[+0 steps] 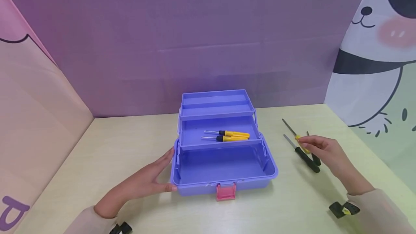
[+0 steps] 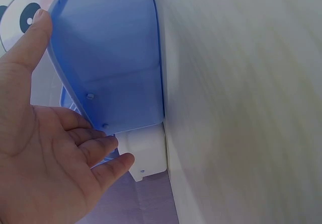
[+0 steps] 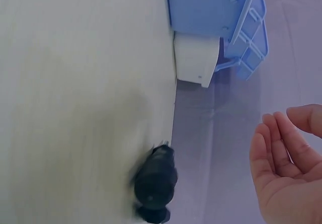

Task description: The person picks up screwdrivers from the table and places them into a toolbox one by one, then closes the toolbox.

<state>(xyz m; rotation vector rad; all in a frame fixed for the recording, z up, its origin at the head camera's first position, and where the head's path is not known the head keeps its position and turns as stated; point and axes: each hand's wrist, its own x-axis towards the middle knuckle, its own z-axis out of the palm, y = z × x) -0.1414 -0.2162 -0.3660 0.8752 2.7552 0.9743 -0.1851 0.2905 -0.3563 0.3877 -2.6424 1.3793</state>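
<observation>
An opened purple toolbox (image 1: 224, 163) with stepped trays stands mid-table. My left hand (image 1: 143, 178) rests against its left side, thumb at the front corner; the left wrist view shows the fingers extended along the toolbox wall. Two small yellow-and-black screwdrivers (image 1: 235, 134) lie in the middle tray. On the right, my right hand (image 1: 328, 154) hovers over a yellow-handled screwdriver (image 1: 288, 126), partly covering it. Beside it lie two black-handled screwdrivers (image 1: 308, 160), one partly behind the hand. In the right wrist view, thumb and fingers are apart with nothing between them.
The toolbox's upper tray (image 1: 217, 109) holds nothing visible. A pink latch (image 1: 225, 192) hangs at the toolbox front. Behind the pale tabletop (image 1: 130, 140) rises a purple backdrop (image 1: 208, 46), with printed panels at both sides.
</observation>
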